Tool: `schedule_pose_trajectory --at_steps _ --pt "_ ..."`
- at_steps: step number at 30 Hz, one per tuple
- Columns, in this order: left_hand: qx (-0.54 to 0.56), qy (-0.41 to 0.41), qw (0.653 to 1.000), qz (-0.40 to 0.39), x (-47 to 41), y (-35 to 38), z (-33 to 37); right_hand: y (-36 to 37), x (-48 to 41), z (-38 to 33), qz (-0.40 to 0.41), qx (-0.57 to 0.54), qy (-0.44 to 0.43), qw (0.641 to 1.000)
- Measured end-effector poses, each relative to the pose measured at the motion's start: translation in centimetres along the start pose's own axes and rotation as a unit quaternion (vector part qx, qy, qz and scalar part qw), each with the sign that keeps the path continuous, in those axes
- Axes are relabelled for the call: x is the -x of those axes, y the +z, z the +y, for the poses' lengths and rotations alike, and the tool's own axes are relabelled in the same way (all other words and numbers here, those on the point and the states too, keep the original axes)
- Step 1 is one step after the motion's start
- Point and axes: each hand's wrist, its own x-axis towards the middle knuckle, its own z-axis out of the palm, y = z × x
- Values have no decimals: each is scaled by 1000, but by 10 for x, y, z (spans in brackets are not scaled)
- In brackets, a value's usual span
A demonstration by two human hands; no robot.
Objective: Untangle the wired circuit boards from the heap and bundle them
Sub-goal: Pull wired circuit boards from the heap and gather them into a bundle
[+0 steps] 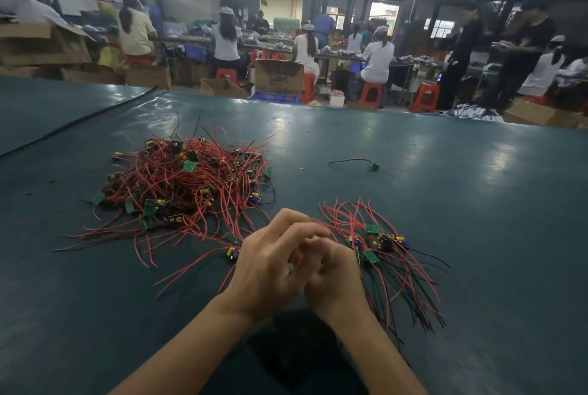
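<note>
- Near edge of the table [95, 315], middle: left hand [270, 261] and right hand [334, 280] meet, fingers curled in against each other, left lapping over right. Whether they pinch a wire is hidden between them; cannot tell.
- Just left of the left hand: a loose board [233, 253] with a yellow part, its red lead running toward the hands (probably the piece being worked, but that is a guess).
- Just right of the hands: the sorted bundle [381, 251], boards clustered at its far end, red and black leads fanned back toward the near edge.
- Judgement on the step: one board is being freed and added to the bundle. To do it well, hold by the board rather than the wire, draw the leads out slowly, and let the other hand follow the wire to slip off loops. No yanking; the leads look thin at the joints. Lay it board to board, leads all running one way.
- Farther, left of centre: the heap [184, 184], a dense red tangle, much bigger than the bundle. Most of the job looks undone.
- Farther still, right of centre: a stray board [374, 167] with its leads, well apart from both piles; worth collecting.
</note>
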Motion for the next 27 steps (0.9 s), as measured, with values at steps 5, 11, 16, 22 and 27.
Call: schedule_pose_trajectory --at_steps 5,11,16,22,27 --pt "-49 -79 996 14 0 1 -8 -11 -9 -10 132 -225 86 961" --pt "-29 -151 985 -84 6 2 -21 -21 -12 -15 167 -360 138 907" --pt "56 -151 984 -80 7 4 -23 -24 -13 -14 173 -379 152 896" --pt "69 -148 986 -23 2 1 -20 -12 -10 -6 106 -248 143 952" --pt "92 -160 982 -31 -2 -5 -23 -8 -7 -4 85 -173 90 977"
